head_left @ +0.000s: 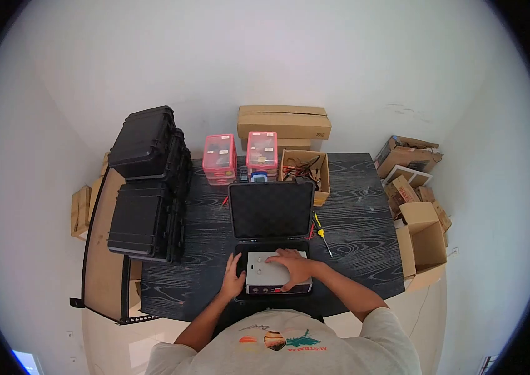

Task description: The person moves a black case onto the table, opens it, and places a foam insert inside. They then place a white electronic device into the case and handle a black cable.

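A grey box-shaped device with a dark front panel and a small red part lies in the base of an open black case, whose foam-lined lid stands up behind it. My right hand is on the device's top and front edge, thumb and fingers spread around its right part. At the case's left side, my left hand has its fingers apart and is beside the device, holding nothing visible. A yellow and black screwdriver lies right of the case.
Black hard cases are stacked at the left. Pink drawer boxes, a blue meter and a cardboard box of tools stand at the back of the dark table. Open cartons are at the right.
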Demonstrator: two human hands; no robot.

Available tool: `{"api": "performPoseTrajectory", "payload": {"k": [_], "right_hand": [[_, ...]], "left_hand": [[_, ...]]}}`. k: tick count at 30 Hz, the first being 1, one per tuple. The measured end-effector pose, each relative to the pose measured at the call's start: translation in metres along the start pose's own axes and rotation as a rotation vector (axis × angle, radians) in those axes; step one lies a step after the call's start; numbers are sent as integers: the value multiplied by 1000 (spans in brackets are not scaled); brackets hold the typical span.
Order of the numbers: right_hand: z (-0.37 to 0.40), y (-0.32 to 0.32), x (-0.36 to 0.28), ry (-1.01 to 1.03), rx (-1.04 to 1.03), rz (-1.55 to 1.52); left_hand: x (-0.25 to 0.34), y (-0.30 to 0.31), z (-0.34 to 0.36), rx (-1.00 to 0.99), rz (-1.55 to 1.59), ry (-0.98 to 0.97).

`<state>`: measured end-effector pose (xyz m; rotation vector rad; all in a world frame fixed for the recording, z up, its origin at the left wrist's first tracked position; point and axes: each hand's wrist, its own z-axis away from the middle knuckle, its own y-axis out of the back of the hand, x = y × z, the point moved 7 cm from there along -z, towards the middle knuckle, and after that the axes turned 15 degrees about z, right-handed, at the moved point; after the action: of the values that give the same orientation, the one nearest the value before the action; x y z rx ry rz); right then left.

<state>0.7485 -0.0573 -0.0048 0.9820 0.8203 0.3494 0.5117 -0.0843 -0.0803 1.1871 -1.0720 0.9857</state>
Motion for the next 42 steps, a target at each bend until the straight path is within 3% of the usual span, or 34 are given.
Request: {"api": "performPoseTrajectory", "payload": {"k": [7, 17, 20, 23, 26, 29, 34, 37, 40, 42], "right_hand": [[9, -13, -13, -21, 205, 199], [9, -31, -15, -50, 243, 336], [10, -34, -14, -59, 248, 337], [10, -32, -14, -57, 228, 334], [14, -32, -11, -54, 221, 322], [18, -36, -9, -67, 228, 330], [29, -49, 1, -88, 271, 315], [52, -35, 8, -245, 418, 339], [78, -31, 27, -483, 712, 75], [80, -55, 47, -546, 798, -152]], "left_hand": [[-1, -1, 0, -8, 9, 1], [4, -1, 1, 1, -5, -19], [6, -2, 1, 10, -83, -68], [26, -3, 5, 18, -319, -290], [57, -17, 14, -210, -639, -259], [64, -33, 23, -457, -762, -227], [66, -47, 32, -550, -915, -212], [60, -49, 32, -555, -952, -206], [62, -52, 32, -571, -937, -218], [65, -54, 32, -575, -925, -229]]}}
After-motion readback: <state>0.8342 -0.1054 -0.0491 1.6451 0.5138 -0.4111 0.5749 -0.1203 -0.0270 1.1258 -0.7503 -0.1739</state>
